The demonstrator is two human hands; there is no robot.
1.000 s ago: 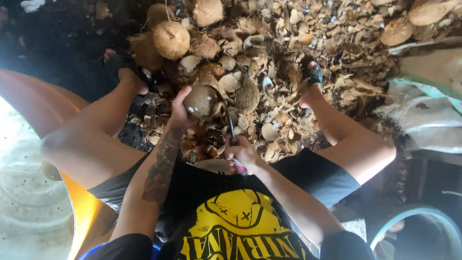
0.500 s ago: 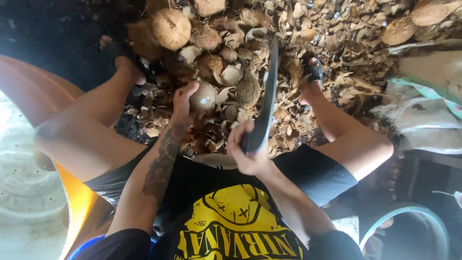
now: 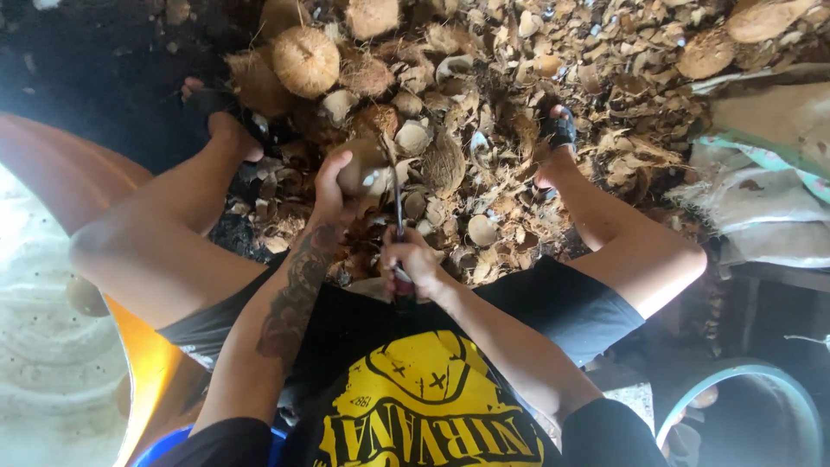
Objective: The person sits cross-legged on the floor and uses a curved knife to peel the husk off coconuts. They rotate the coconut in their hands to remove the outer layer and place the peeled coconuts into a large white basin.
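Above the husk pile point(image 3: 519, 112): coconut point(image 3: 361, 169), likely hard, heavy; left hand point(image 3: 333, 186) fingers clamped underneath; right hand point(image 3: 413, 264) fingers clamped on knife point(image 3: 396, 203).

My left hand point(image 3: 333, 186) holds a coconut point(image 3: 363, 169) just left of the blade point(image 3: 394, 195) my right hand point(image 3: 413, 262) grips; the shell heap point(image 3: 519, 86) lies beyond both.

The coconut point(image 3: 363, 169) in the left hand point(image 3: 333, 195) looks brown, matt and fibrous (one pale bare patch). The blade point(image 3: 395, 203) above the right hand point(image 3: 413, 259) is dull dark metal; husk scraps point(image 3: 519, 130) beyond look dry and rough.
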